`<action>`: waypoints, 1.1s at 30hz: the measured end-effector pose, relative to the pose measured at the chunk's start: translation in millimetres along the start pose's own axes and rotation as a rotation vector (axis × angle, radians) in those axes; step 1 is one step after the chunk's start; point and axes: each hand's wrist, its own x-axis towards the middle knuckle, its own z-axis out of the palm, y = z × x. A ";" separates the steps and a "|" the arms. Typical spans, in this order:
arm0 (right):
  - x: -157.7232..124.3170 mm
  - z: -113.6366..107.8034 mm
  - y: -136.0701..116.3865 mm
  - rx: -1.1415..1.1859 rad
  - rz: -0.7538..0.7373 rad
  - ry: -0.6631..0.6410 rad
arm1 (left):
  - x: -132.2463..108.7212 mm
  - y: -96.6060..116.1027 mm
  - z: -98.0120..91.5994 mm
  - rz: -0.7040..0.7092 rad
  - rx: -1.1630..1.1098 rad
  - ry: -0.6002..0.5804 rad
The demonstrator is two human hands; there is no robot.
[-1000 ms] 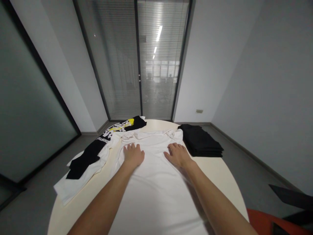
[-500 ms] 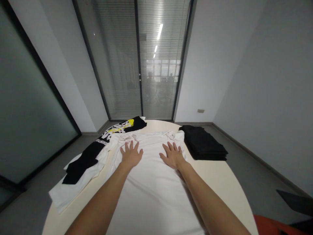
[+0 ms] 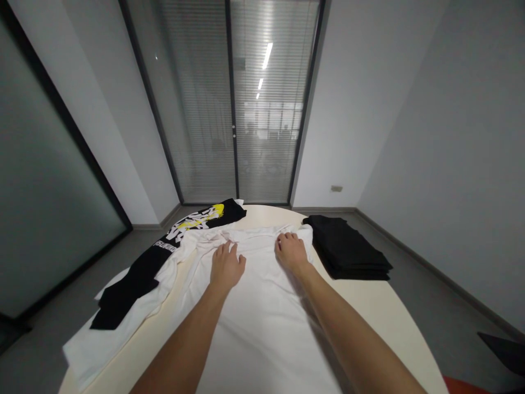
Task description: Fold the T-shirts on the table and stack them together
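Toward the far edge of the table (image 3: pixel 381 314), the left hand (image 3: pixel 227 267) lies palm-down on the white shirt (image 3: pixel 262 334) covering the middle, fingers loosely bent, thumb apart; the right hand's (image 3: pixel 292 251) fingers curl close together, whether pinching cloth I cannot tell.

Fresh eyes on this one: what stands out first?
A white garment runs down the middle of the table, left hand and right hand on its far part. A black garment with yellow-and-white print lies on its left, a folded black stack on its right.
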 end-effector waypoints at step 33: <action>71.7 31.6 -3.0 0.236 0.191 0.005 | 42.3 13.8 -4.7 -0.139 0.108 -0.064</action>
